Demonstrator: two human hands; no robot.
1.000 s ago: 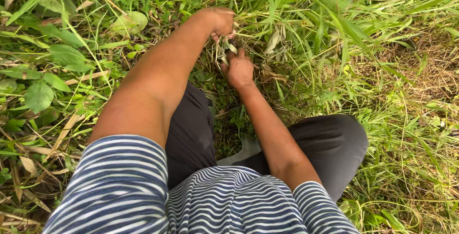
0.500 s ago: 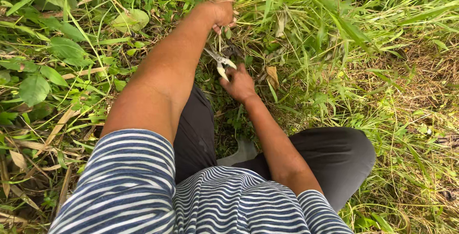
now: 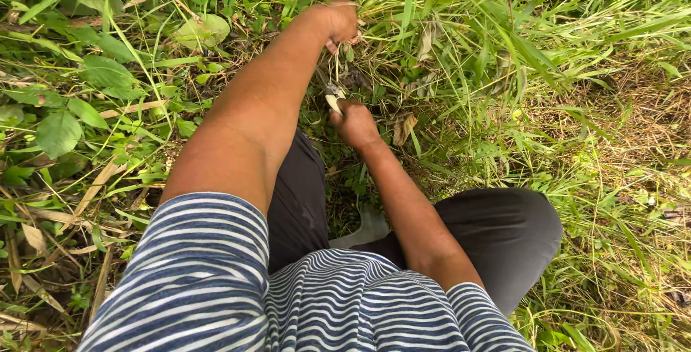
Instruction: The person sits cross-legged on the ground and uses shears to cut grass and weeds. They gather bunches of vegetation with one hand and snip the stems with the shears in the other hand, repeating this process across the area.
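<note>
the left hand [image 3: 338, 22] is closed on a tuft of long green grass blades [image 3: 403, 32], while just below it the right hand [image 3: 354, 123] grips a small pale-handled cutting tool [image 3: 333, 97] pointing up toward that tuft.

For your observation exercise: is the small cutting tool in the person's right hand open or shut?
Cannot tell: right hand hides the tool; only its pale tip shows.

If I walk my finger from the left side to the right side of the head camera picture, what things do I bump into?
Broad green leaves → striped sleeve → left hand gripping grass → right hand holding a small tool → dark trouser knee → dry yellowish grass.
</note>
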